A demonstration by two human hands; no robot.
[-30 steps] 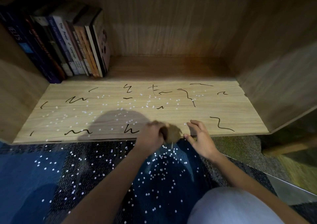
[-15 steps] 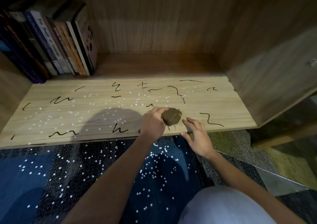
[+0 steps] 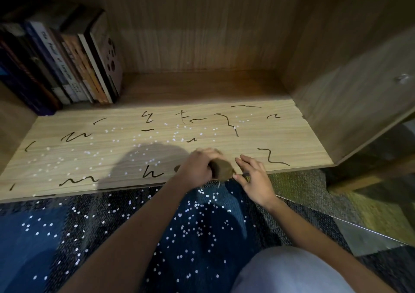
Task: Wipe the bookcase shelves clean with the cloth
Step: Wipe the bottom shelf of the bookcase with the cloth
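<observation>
Left hand [image 3: 197, 167] grips the cloth [image 3: 222, 171] at the shelf [image 3: 292, 135] edge — right hand [image 3: 254, 177] rests beside it, fingers straight; books [image 3: 74, 63] stand back-left

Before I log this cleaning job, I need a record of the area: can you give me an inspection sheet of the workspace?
Surface: wooden shelf, black scribbles and white specks across it.
Job's things: brown cloth, bunched at the front edge.
Clutter: row of books standing at the back left.
Hands: left hand grips the cloth; right hand open beside it, fingers on the shelf edge.
Cables: nothing seen.
Surroundings: carpet dotted with white specks; wooden panel with a knob at right.
</observation>
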